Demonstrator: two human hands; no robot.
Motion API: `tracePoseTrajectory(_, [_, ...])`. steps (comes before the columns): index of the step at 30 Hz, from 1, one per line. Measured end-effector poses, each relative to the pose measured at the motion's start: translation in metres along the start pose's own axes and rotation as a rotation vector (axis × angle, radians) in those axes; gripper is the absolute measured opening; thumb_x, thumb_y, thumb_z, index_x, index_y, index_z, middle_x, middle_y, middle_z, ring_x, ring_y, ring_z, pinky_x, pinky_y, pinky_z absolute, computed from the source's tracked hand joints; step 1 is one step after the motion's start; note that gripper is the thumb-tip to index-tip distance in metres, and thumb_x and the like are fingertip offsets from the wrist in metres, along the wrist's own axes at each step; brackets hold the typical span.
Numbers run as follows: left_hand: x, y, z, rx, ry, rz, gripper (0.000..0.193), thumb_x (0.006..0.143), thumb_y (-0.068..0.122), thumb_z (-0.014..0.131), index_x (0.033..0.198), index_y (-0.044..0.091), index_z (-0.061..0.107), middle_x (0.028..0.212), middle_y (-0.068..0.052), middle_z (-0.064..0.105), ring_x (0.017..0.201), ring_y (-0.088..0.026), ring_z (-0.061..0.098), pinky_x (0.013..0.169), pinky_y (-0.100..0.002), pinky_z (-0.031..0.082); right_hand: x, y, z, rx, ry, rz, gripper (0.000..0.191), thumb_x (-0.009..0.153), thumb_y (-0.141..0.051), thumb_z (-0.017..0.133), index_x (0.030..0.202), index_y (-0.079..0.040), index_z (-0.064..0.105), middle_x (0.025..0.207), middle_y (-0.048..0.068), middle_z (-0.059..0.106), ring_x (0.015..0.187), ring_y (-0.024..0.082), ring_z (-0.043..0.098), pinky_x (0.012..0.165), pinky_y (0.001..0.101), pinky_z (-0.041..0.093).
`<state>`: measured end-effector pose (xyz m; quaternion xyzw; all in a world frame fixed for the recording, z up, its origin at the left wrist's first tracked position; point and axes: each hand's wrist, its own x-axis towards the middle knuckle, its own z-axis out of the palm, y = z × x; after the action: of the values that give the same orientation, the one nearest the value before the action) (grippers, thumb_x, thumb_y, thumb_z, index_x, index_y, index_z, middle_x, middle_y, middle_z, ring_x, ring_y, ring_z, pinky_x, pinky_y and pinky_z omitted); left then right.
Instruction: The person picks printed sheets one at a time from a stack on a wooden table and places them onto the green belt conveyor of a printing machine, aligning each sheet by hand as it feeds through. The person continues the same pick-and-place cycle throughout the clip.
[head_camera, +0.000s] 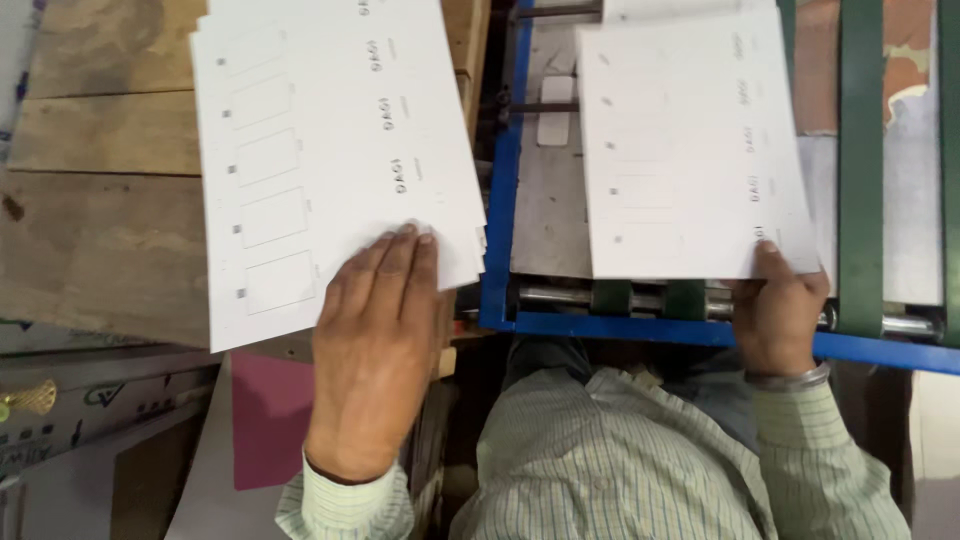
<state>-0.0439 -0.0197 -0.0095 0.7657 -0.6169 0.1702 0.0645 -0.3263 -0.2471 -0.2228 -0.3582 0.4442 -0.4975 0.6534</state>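
Observation:
My left hand (375, 340) lies flat, fingers together, on the near corner of a stack of white printed sheets (320, 150) resting on a wooden table (90, 200). The sheets show rows of outlined rectangles and small marks. My right hand (775, 310) grips the near edge of a single white printed sheet (690, 150), thumb on top. That sheet lies on the grey bed of a blue-framed machine (500, 200). A metal bangle sits on my right wrist. Both sleeves are pale green checked.
Metal rollers (620, 298) run along the machine's near edge. Green belts (860, 160) run lengthwise at the right. A pink sheet (270, 410) and grey boards (100, 420) lie below the table at the lower left.

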Motion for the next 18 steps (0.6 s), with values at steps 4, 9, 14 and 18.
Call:
tracePoseTrajectory(4, [0.001, -0.005, 0.000, -0.014, 0.076, 0.015, 0.030, 0.087, 0.005, 0.075, 0.117, 0.000, 0.074, 0.119, -0.012, 0.075, 0.114, -0.024, 0.071, 0.095, -0.036, 0.058, -0.010, 0.016, -0.037, 0.058, 0.086, 0.028, 0.025, 0.105, -0.004, 0.056, 0.126, 0.008, 0.060, 0.118, 0.012, 0.070, 0.101, 0.022, 0.073, 0.081, 0.0350, 0.065])
tracePoseTrajectory(9, [-0.006, -0.001, 0.000, -0.075, 0.157, -0.020, 0.019, 0.087, 0.001, 0.080, 0.106, 0.005, 0.075, 0.101, -0.009, 0.078, 0.098, -0.022, 0.076, 0.085, -0.034, 0.060, -0.048, 0.036, -0.050, -0.065, 0.165, 0.071, 0.025, 0.107, -0.006, 0.058, 0.129, 0.007, 0.059, 0.119, 0.013, 0.067, 0.096, 0.023, 0.069, 0.077, 0.0374, 0.062])
tracePoseTrajectory(14, [-0.012, -0.001, 0.000, -0.107, 0.110, -0.059, 0.028, 0.079, 0.003, 0.082, 0.106, 0.006, 0.076, 0.102, -0.007, 0.078, 0.097, -0.021, 0.075, 0.081, -0.035, 0.059, -0.047, 0.054, -0.041, 0.011, 0.056, 0.018, 0.027, 0.107, -0.009, 0.059, 0.130, 0.006, 0.058, 0.118, 0.013, 0.067, 0.098, 0.021, 0.070, 0.082, 0.0361, 0.063])
tracePoseTrajectory(18, [-0.014, -0.001, 0.001, -0.123, 0.033, -0.068, 0.039, 0.071, 0.009, 0.084, 0.108, 0.004, 0.074, 0.106, -0.009, 0.077, 0.095, -0.024, 0.073, 0.081, -0.037, 0.059, -0.018, 0.055, -0.039, -0.012, 0.046, 0.150, 0.028, 0.107, -0.017, 0.059, 0.121, 0.007, 0.060, 0.114, 0.016, 0.069, 0.095, 0.025, 0.073, 0.080, 0.0402, 0.065])
